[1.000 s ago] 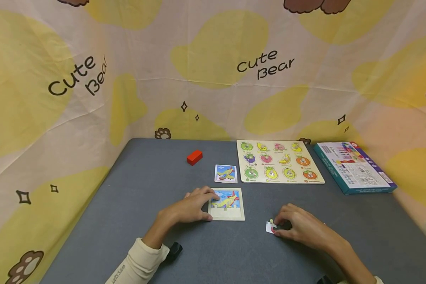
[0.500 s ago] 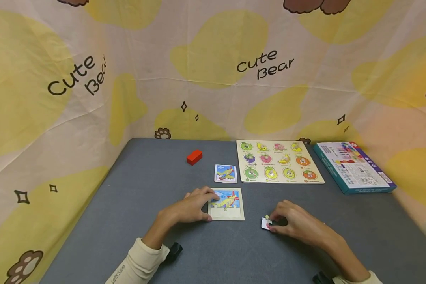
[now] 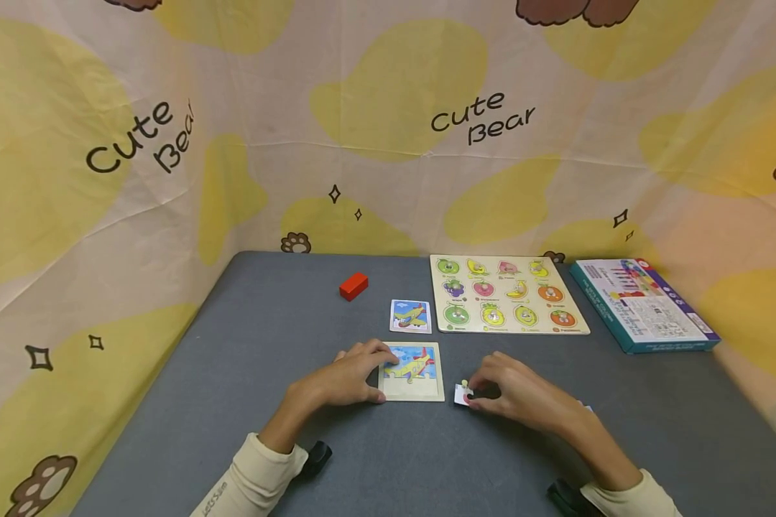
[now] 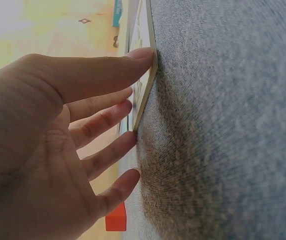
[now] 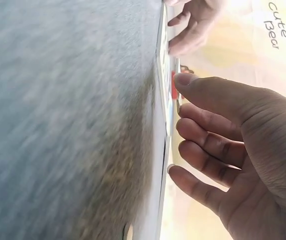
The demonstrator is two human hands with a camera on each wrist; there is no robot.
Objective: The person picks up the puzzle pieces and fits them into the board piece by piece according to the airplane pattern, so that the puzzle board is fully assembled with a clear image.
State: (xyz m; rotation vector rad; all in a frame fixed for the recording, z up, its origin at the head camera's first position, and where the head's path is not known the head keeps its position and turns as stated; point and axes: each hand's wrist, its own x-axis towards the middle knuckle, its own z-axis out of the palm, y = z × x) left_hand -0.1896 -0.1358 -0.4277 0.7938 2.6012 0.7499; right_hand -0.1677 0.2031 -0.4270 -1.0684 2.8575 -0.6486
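A small wooden puzzle tray (image 3: 414,391) lies on the table with a yellow airplane picture in its upper part and bare pale wood below. My left hand (image 3: 345,373) rests at its left side, fingers on the picture and thumb touching the near corner; in the left wrist view, the fingers of the left hand (image 4: 78,125) look relaxed. Just right of the tray, my right hand (image 3: 517,391) pinches a puzzle piece (image 3: 461,395), pale with a bit of red and a yellowish knob. The fingers partly cover this piece. Behind the tray lies an airplane picture card (image 3: 410,317).
A red block (image 3: 353,286) sits farther back left. The fruit board (image 3: 509,294) stands at the back right, beside a teal-edged flat box (image 3: 647,305). A light scrap, perhaps another piece (image 3: 585,406), peeks out behind the right wrist. Patterned cloth (image 3: 388,129) walls the table.
My right hand has moved left and slightly away from me with the puzzle piece, closer to the tray. The left hand and the tray stay where they were.
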